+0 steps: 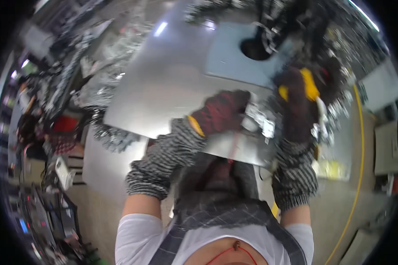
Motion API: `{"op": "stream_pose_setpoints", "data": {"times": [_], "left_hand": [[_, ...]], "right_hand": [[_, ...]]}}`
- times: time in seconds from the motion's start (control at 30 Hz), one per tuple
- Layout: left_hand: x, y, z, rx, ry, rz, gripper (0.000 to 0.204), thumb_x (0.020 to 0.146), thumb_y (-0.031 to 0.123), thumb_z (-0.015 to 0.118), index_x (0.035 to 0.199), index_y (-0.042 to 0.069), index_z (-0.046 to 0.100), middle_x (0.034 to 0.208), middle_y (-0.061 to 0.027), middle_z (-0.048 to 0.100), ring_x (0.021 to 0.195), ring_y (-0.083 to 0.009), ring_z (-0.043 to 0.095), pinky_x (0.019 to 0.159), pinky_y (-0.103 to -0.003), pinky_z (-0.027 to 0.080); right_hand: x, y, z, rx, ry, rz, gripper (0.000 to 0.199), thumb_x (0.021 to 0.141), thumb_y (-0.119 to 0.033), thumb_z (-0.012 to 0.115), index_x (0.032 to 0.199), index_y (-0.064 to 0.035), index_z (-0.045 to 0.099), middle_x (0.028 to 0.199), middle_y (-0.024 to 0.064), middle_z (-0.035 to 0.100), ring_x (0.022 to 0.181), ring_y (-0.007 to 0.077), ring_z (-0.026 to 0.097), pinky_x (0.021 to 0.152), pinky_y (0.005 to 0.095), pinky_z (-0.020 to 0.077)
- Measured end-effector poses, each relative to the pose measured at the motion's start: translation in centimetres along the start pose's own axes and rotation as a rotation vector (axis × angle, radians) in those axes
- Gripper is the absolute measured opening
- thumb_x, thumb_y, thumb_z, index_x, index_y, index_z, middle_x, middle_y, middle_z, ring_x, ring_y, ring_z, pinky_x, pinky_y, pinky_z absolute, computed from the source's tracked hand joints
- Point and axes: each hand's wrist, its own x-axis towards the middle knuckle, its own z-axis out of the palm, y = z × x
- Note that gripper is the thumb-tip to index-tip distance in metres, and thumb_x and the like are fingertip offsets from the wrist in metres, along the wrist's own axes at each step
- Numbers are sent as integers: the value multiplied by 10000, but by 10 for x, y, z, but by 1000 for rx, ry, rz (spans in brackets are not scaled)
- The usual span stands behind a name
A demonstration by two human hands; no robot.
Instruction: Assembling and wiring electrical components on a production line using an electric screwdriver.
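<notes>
My left hand, in a dark red and black knit glove, is closed above the near edge of a shiny metal table. At its fingertips is a crinkled silvery-white piece, blurred, its kind unclear. My right hand, in a dark glove with yellow patches, is beside it to the right and smeared by motion. Something thin and white shows along that hand's outer side. Silvery tinsel-like strands hang around the right hand. Striped knit sleeves cover both forearms.
Beyond my hands lies a pale blue board with a dark round opening. Silvery tinsel-like bunches line the table's left side. People sit at the far left. A yellow line runs along the floor on the right.
</notes>
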Motion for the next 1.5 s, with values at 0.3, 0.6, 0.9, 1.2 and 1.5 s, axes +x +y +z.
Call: {"op": "stream_pose_setpoints", "data": {"times": [0.3, 0.6, 0.9, 1.2, 1.5], "left_hand": [[2, 11, -8, 244, -43, -71, 701, 676, 388, 834, 1236, 52, 579, 1074, -158, 656, 982, -309, 662, 828, -386, 525], [-3, 15, -4, 267, 34, -33, 693, 681, 408, 831, 1230, 61, 589, 1067, -149, 658, 971, -303, 664, 820, -380, 529], [3, 0, 0, 265, 40, 55, 662, 693, 397, 821, 1220, 64, 598, 1044, -151, 664, 942, -310, 672, 797, -382, 538], [-30, 13, -29, 536, 12, 132, 962, 605, 536, 829, 1369, 78, 464, 1126, -148, 644, 1072, -381, 579, 972, -458, 449], [-41, -3, -32, 117, 78, -127, 509, 734, 120, 814, 1193, 81, 597, 1049, -129, 657, 925, -225, 678, 794, -337, 539]], "right_hand": [[21, -33, 24, 95, 266, -320, 471, 951, -120, 556, 1376, -80, 358, 993, 168, 593, 754, 272, 655, 676, 388, 597], [3, 28, -13, 690, -98, -95, 449, 1000, -294, 516, 1339, -17, 418, 1225, 187, 549, 1066, 265, 592, 913, 339, 517], [11, -29, 24, 33, 236, -393, 500, 962, -258, 588, 1385, -110, 368, 1017, 239, 624, 776, 292, 679, 656, 370, 594], [11, -34, -4, 552, 78, -172, 530, 941, -205, 611, 1389, -77, 361, 1021, 246, 625, 781, 306, 678, 655, 376, 603], [15, -40, -9, 608, -61, -127, 493, 955, -250, 590, 1352, -32, 396, 1057, 237, 623, 842, 314, 673, 696, 380, 600]]}}
